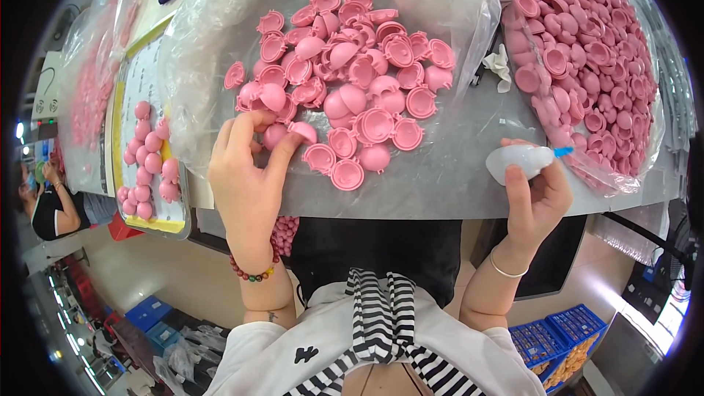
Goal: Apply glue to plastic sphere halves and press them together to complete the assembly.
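Observation:
My left hand (pixel 249 161) is at the near left edge of a heap of pink plastic half-shells (pixel 341 55). Thumb and fingers close on a pink half-shell (pixel 303 132), with another pink piece (pixel 275 135) between the fingers. Over the table's right side, my right hand (pixel 534 198) grips a white squeeze bottle (pixel 517 160), its thin blue nozzle (pixel 562 152) pointing right. The loose shells lie some cup side up, some dome side up, with small tabs on their rims.
A tray (pixel 150 221) at the left holds several closed pink balls. A large clear bag of pink shells (pixel 587 66) fills the far right, near a crumpled white scrap (pixel 499 67). Clear plastic sheeting (pixel 213 22) surrounds the heap. Another person (pixel 59 209) works at far left.

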